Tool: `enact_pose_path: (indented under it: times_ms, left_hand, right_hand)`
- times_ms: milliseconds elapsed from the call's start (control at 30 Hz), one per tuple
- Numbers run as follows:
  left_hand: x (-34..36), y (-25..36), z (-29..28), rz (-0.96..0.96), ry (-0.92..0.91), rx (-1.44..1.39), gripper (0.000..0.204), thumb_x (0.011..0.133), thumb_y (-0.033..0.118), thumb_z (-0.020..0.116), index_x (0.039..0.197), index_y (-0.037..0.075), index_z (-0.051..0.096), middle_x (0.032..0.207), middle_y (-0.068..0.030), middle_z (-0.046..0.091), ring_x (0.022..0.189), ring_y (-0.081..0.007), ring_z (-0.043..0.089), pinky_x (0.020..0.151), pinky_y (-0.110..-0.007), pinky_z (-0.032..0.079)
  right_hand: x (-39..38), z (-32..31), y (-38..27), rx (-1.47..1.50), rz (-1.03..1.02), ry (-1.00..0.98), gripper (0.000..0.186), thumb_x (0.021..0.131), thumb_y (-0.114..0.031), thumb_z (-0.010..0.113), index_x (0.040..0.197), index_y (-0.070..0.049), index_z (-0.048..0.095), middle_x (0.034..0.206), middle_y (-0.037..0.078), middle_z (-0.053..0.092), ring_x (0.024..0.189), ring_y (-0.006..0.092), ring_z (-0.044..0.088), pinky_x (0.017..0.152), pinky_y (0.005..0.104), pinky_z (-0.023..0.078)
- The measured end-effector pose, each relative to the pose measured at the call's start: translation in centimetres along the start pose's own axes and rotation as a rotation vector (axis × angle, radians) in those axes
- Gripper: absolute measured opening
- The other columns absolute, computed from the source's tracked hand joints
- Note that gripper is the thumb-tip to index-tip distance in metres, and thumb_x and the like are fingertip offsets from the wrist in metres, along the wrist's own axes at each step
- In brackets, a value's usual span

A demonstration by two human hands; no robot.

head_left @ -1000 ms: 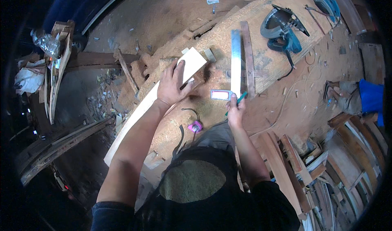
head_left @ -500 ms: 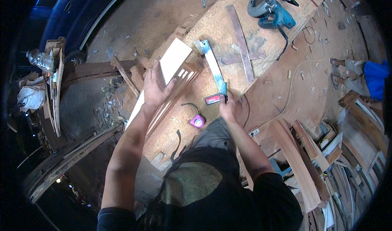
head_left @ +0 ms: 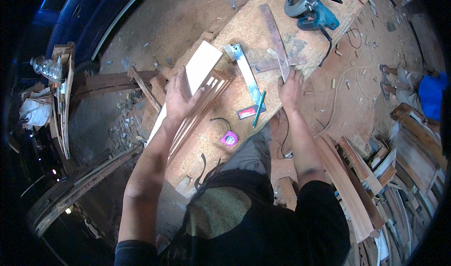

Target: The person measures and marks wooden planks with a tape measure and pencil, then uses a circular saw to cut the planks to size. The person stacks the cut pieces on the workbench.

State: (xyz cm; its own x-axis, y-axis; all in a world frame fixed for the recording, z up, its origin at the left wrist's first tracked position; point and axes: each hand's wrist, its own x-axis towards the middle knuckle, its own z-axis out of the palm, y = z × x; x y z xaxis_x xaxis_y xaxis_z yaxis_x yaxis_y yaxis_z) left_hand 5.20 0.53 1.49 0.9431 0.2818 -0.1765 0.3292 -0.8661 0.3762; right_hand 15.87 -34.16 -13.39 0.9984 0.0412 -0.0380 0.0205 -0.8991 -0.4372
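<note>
By the near edge of the sawdust-strewn workbench lies a purple tape measure. Beyond it, a green pencil rests across the handle of a metal square. Toward the bench's left edge, the left hand spreads wide over a pale board, thumb over the grooved strips beside it; even pressure from the palm should steady it best. At the right edge, the right hand touches the near end of a long dark strip, where a pinch on both flanks would probably control it well. The strip crosses a shorter bar; whether they are joined is unclear. Farther up that edge sits a circular saw. The left forearm hides the board's lower end. The right fingers cover the strip's tip, so I cannot tell whether they grip it. The saw's top is cut off.
</note>
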Motion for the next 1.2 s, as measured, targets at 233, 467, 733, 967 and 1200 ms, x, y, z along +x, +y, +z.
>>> enact_pose_path:
  times_ms: [233, 467, 733, 967, 1200]
  left_hand:
    - [-0.2, -1.5, 0.7, 0.138, 0.074, 0.026, 0.087, 0.093, 0.049, 0.07, 0.156, -0.001, 0.037, 0.145, -0.028, 0.046, 0.137, -0.044, 0.046, 0.118, -0.053, 0.037]
    - [-3.1, -5.4, 0.8, 0.113, 0.128, -0.165, 0.083, 0.095, 0.048, 0.068, 0.155, 0.0, 0.038, 0.143, -0.0279, 0.045, 0.137, -0.0439, 0.044, 0.117, -0.054, 0.035]
    - [-4.7, -5.1, -0.6, 0.295, 0.016, -0.107, 0.112, 0.068, 0.06, 0.088, 0.152, 0.006, 0.037, 0.149, -0.0332, 0.035, 0.139, -0.0512, 0.038, 0.117, -0.059, 0.035]
    - [-5.0, -5.5, 0.7, 0.248, 0.095, -0.039, 0.103, 0.068, 0.051, 0.087, 0.15, 0.009, 0.042, 0.149, -0.0331, 0.039, 0.136, -0.0508, 0.042, 0.113, -0.06, 0.037]
    - [-4.6, -5.5, 0.0, 0.282, 0.11, -0.081, 0.1, 0.069, 0.052, 0.087, 0.152, 0.011, 0.047, 0.149, -0.0323, 0.043, 0.132, -0.0508, 0.048, 0.111, -0.059, 0.038]
  right_hand:
    - [0.6, -0.8, 0.1, 0.341, -0.088, 0.083, 0.062, 0.089, -0.008, 0.067, 0.146, 0.005, 0.046, 0.133, 0.033, 0.059, 0.122, 0.0508, 0.058, 0.104, 0.0541, 0.048]
    - [-7.4, -9.7, -9.4, 0.562, -0.282, -0.329, 0.069, 0.087, -0.009, 0.073, 0.151, -0.006, 0.046, 0.126, 0.027, 0.063, 0.106, 0.0443, 0.069, 0.086, 0.049, 0.059]
    - [-11.7, -4.4, -17.8, 0.477, -0.428, -0.48, 0.066, 0.096, -0.021, 0.07, 0.155, -0.006, 0.043, 0.111, 0.023, 0.06, 0.089, 0.038, 0.07, 0.074, 0.0436, 0.062]
    - [4.1, -6.8, -13.5, 0.315, -0.5, -0.202, 0.028, 0.093, -0.026, 0.075, 0.107, -0.002, 0.074, 0.105, 0.02, 0.069, 0.099, 0.0386, 0.067, 0.087, 0.0477, 0.053]
    - [23.2, -6.6, -0.2, -1.085, -0.698, -0.169, 0.023, 0.097, -0.018, 0.061, 0.105, -0.004, 0.078, 0.119, 0.019, 0.071, 0.11, 0.0269, 0.068, 0.089, 0.0418, 0.053]
